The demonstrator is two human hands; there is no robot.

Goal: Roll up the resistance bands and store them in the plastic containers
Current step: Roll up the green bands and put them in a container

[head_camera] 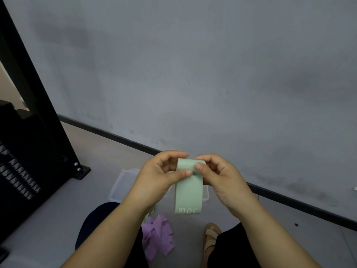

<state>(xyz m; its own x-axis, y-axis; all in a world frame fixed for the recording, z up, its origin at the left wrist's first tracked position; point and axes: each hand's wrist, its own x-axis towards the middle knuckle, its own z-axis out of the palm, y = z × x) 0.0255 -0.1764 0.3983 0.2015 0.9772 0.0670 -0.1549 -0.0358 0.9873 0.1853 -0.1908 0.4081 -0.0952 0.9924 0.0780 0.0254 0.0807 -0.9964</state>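
Forearms enter from bottom edge. Clear plastic container (119, 187) on floor, partly behind left hand (154, 180). Purple band (155, 238) crumpled on floor between knees. Left fingers curled, thumb pinching top of green band (189, 192). Band hangs upright, "30 LB" print at lower end. Right hand (222, 178) pinches folded top edge.

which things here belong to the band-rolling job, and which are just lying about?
Job:
- green band, top end pinched by left hand and right hand
- purple bands, loose on the floor
- clear plastic container

Lying about:
- black metal frame
- sandal on a foot
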